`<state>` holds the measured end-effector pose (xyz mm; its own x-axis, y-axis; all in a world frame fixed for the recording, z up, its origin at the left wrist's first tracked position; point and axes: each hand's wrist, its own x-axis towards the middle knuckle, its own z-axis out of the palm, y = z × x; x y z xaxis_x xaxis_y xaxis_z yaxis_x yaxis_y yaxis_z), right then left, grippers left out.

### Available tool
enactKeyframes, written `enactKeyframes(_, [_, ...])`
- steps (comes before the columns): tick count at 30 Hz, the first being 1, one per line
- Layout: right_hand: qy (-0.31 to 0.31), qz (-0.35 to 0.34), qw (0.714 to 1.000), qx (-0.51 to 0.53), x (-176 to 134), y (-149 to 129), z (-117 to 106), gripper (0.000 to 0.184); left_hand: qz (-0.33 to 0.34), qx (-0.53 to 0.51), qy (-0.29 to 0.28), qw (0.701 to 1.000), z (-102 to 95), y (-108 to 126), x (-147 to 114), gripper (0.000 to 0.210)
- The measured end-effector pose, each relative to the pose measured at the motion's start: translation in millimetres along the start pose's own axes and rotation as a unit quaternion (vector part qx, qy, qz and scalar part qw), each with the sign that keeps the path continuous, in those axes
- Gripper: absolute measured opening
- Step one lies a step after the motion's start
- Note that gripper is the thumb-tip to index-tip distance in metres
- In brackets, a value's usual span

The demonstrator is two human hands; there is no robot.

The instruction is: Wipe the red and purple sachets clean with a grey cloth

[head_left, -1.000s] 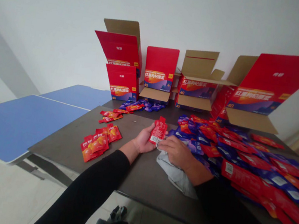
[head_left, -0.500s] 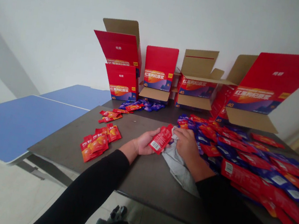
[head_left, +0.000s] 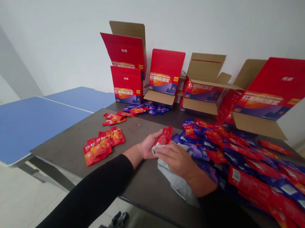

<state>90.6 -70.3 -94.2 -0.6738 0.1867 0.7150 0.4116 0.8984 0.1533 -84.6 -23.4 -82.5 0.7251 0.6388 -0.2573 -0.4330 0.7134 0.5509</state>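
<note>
A small red pouch [head_left: 163,137] with white print is held upright over the dark table in my left hand [head_left: 147,146], its fingers closed around the edge. My right hand [head_left: 176,158] grips a pale grey cloth [head_left: 178,181] and presses it against the lower part of the pouch, covering its barcode end. The rest of the cloth hangs down towards the table's front. Left of my hands lies a small group of red pouches [head_left: 97,147] with their orange fruit pictures facing up. A big heap of red and purple pouches [head_left: 255,157] spreads out to the right.
Open red cartons stand along the wall: a stacked pair [head_left: 124,86], a second [head_left: 163,79], a third [head_left: 202,95] and a wide one [head_left: 261,104] with flaps out. More purple and red pouches [head_left: 153,109] lie before them. A blue table [head_left: 29,121] adjoins at left.
My right hand has moved left and down across the pouch, bringing the cloth over its barcode end. The pouch has tilted slightly in my left hand. The view has shifted a little.
</note>
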Motion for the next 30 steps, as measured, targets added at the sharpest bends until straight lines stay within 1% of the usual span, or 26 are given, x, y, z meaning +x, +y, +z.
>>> enactKeyframes(3, [-0.007,-0.002,1.000,0.003,2,-1,4,0.030,-0.010,0.008,0.002,1.000,1.4,-2,-1,0.060])
enactKeyframes(6, [-0.007,0.027,1.000,0.011,1,3,9,0.032,-0.028,0.023,0.004,0.999,3.3,-5,-2,0.067])
enactKeyframes(9, [0.004,0.080,0.997,0.005,-2,8,11,0.034,-0.017,0.033,0.024,0.999,5.3,-8,-1,0.067])
enactKeyframes(12, [0.024,0.159,0.987,-0.023,-4,13,11,0.039,-0.003,0.069,0.047,0.997,7.3,-9,-1,0.066])
enactKeyframes(15, [0.036,0.230,0.971,-0.051,-6,19,10,0.047,-0.004,0.107,0.042,0.993,8.7,-10,0,0.067])
enactKeyframes(17, [0.047,0.255,0.963,-0.067,-8,23,10,0.051,-0.010,0.121,0.030,0.992,9.2,-10,0,0.067])
enactKeyframes(21, [0.087,0.287,0.950,-0.091,-13,32,9,0.054,-0.024,0.124,0.014,0.992,9.9,-11,-1,0.063])
enactKeyframes(26, [0.109,0.322,0.935,-0.102,-20,43,11,0.050,-0.035,0.097,0.004,0.995,10.1,-7,-3,0.056])
enactKeyframes(30, [0.129,0.346,0.924,-0.093,-27,52,9,0.046,-0.043,0.068,-0.002,0.997,7.2,-3,-2,0.042])
